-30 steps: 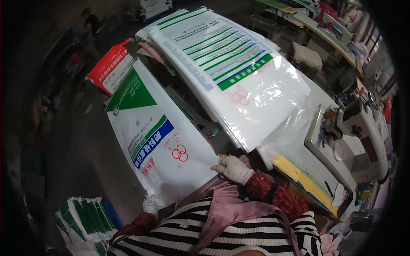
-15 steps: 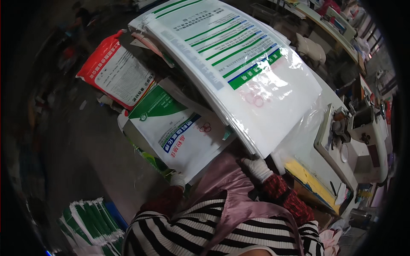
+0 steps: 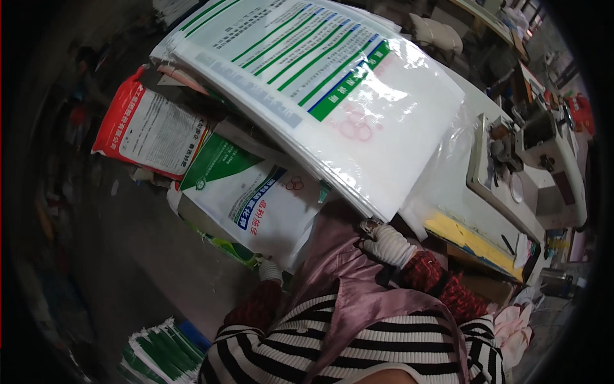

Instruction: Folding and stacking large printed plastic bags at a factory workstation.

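My left hand (image 3: 270, 272), in a white glove with bare fingertips, is closed at the near left corner of a white and green printed bag (image 3: 281, 217) lying flat below the stack. A green leaf-patterned bag edge (image 3: 233, 251) shows beneath it. My right hand (image 3: 389, 246), gloved likewise, is closed beside the near corner of a tall stack of glossy white printed bags (image 3: 396, 160). A small metallic-looking thing (image 3: 369, 225) shows at its fingertips; its kind is unclear. A mauve apron (image 3: 329, 253) lies between my hands.
A red and white bag (image 3: 153, 128) lies at the left. Right of the stack, a sewing machine (image 3: 553, 166) stands on the table, with a yellow strip (image 3: 470, 242) along the near edge. Folded green and white bags (image 3: 166, 352) are piled at the lower left.
The view has shifted, so the stack and bags appear further left. My right hand has moved up toward the stack's corner, and the metallic thing now shows. My left hand stays at the bag's corner.
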The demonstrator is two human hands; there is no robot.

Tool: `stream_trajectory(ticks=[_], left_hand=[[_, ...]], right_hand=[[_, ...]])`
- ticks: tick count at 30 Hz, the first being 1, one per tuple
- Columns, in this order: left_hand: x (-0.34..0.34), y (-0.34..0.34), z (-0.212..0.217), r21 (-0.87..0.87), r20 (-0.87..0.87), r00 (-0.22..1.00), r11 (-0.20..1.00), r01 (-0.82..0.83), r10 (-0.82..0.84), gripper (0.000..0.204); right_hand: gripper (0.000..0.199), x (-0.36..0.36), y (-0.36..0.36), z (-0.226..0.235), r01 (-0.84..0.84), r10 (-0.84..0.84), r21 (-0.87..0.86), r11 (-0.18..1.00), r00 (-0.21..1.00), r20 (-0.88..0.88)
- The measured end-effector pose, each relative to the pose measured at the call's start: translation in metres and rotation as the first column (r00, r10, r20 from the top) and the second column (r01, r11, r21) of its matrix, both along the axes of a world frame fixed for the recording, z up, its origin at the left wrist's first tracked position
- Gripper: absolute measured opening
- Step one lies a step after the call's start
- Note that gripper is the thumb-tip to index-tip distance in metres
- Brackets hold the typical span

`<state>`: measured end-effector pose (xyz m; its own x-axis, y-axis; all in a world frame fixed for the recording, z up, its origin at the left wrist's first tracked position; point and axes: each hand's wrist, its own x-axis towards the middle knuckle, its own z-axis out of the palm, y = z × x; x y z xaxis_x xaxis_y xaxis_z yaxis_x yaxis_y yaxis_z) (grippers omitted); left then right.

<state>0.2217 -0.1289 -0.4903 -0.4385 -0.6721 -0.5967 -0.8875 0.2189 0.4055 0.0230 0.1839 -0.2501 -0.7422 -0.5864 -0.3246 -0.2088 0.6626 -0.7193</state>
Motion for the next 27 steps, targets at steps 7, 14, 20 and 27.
stream_trajectory(ticks=[7, 14, 20, 27], left_hand=[[0.057, -0.040, -0.075, -0.428, 0.321, 0.891, 0.790, 0.439, -0.321, 0.040], [0.020, -0.007, -0.010, -0.399, 0.251, 0.862, 0.764, 0.507, -0.440, 0.048], [0.103, -0.038, 0.082, -0.101, 0.173, 0.971, 0.984, -0.146, 0.162, 0.078], [0.108, -0.033, 0.233, 0.114, 0.338, 0.796, 0.861, 0.495, -0.503, 0.073]], right_hand=[[0.035, -0.004, 0.009, 0.026, -0.002, 0.003, -0.080, 0.997, 1.000, 0.020], [0.033, 0.006, 0.027, 0.018, 0.016, -0.020, -0.117, 0.993, 0.999, -0.036], [0.045, 0.011, 0.053, 0.029, 0.120, -0.065, -0.255, 0.959, 0.974, 0.217], [0.040, 0.007, 0.098, 0.034, 0.106, -0.079, -0.381, 0.918, 0.993, 0.086]])
